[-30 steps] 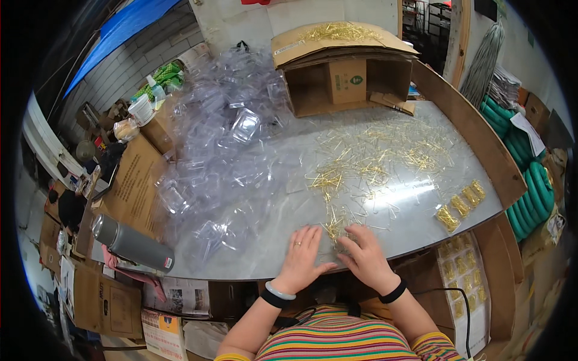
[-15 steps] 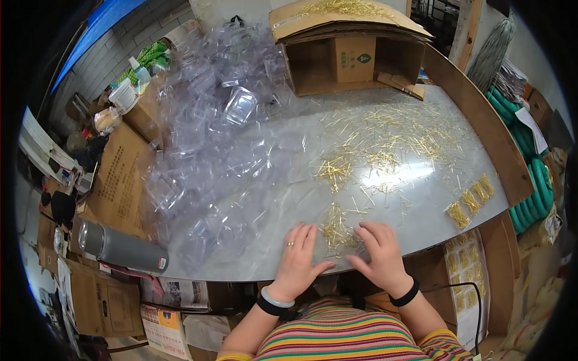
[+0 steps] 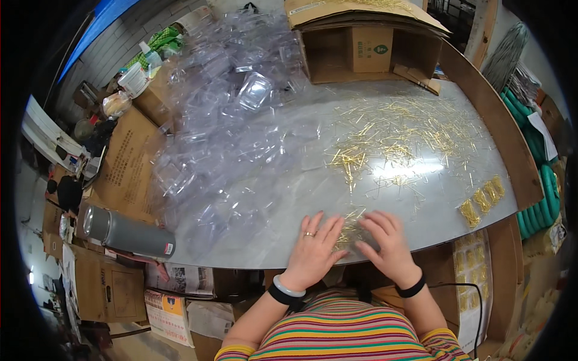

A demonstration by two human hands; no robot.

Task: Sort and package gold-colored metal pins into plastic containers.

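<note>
Close to the table's front edge, a small bunch of thin gold-coloured metal pins [image 3: 347,230] lies between my two hands. My left hand [image 3: 315,248] is at the left side of the bunch, fingers stretched out and thumb pointing toward the pins. On the other side my right hand [image 3: 388,245] is slightly blurred, its fingers spread and a little curved. Both hands touch or nearly touch the bunch, and neither grips anything I can see. Farther back, many loose gold pins [image 3: 400,135] are scattered over the grey tabletop [image 3: 301,195].
A heap of clear plastic boxes [image 3: 229,129] covers the table's left side, with a grey bottle [image 3: 129,231] at the near left. Several small packs of pins [image 3: 481,201] sit at the right edge. An open cardboard box [image 3: 331,60] stands behind; a brown board [image 3: 494,126] borders the right.
Both hands have closed in a little around the bunch, which looks smaller and more covered. The whole view has shifted slightly, moving the scene right and up.
</note>
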